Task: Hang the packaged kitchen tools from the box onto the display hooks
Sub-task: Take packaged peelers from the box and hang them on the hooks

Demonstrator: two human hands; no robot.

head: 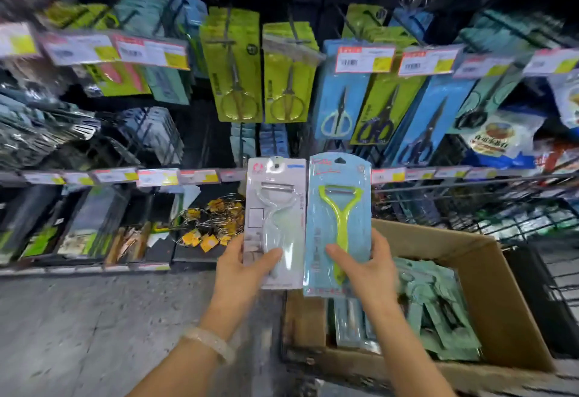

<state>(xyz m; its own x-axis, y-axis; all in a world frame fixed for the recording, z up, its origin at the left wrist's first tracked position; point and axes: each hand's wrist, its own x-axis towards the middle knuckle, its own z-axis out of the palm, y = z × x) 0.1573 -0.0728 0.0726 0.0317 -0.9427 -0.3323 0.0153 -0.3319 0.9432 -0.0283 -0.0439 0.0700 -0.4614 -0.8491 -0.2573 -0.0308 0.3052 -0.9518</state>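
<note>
Head view: my left hand (242, 263) grips white peeler pack (275, 208), right hand (369, 266) grips green peeler pack (340, 208); matching hooks to find next.

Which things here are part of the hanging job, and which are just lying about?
Job: white-carded peeler in left hand; blue-carded green peeler in right hand; cardboard box of more packs.
Lying about: hanging scissors packs, price tags, wire rings with yellow tags.
</note>
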